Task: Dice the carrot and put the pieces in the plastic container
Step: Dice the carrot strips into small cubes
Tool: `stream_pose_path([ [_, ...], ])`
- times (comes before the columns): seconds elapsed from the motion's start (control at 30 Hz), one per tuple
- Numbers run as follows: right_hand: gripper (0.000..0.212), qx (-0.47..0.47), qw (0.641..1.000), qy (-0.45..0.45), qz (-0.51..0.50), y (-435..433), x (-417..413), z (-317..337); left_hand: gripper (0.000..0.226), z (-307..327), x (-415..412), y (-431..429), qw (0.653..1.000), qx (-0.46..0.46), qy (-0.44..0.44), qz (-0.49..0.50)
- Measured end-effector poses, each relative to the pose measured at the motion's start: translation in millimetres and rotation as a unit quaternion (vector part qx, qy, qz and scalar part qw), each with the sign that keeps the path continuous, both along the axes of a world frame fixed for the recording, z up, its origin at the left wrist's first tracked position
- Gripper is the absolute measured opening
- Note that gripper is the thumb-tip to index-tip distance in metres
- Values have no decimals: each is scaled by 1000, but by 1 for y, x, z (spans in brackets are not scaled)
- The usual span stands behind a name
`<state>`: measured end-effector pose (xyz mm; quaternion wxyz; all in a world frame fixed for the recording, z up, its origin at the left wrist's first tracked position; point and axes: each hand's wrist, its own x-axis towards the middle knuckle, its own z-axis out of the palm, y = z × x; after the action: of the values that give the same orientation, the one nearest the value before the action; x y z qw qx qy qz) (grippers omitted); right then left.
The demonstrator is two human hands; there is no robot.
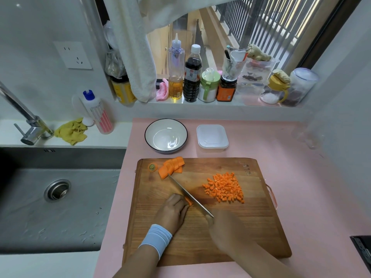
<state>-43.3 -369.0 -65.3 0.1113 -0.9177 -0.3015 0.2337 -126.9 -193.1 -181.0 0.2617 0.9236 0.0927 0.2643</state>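
Holding 1 knife (180,186), 1 carrot pc (188,201)

Orange carrot strip (188,201) under left hand (172,210); silver steel knife (180,187) in right hand (222,224); orange carrot cubes (223,188) beyond it. Brown streaky-grain wooden cutting board (200,243) beneath both, pink counter mat (301,167) around. Frosted white plastic container (212,137) farther beyond.

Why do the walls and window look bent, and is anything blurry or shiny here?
Head view: the wide-angle lens bows the window sill and walls; head view: the right hand gripping the knife is smeared by motion, while the left hand holding a carrot piece and the diced carrot look sharp; head view: daylight glints off the bowl.
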Motion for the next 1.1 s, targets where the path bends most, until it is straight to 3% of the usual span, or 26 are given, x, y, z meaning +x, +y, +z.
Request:
stream_pose_path([
  [0.23, 35, -7, 1000, -2, 3, -7, -1, 5, 17, 0, 0, 1, 1000, -11, 9, -1],
  [0.73, 25, 2, 996, 92, -3, 26, 12, -1, 9, 3, -1, 0, 999, -37, 12, 4],
  [0.93, 22, 7, 998, 69, 1, 24, 9, -3, 4, 2, -9, -4, 996, -39, 11, 80],
  [1.1, 21, -3, 997, 75, 5, 24, 8, 1, 3, 3, -3, -1, 998, -41, 11, 43],
])
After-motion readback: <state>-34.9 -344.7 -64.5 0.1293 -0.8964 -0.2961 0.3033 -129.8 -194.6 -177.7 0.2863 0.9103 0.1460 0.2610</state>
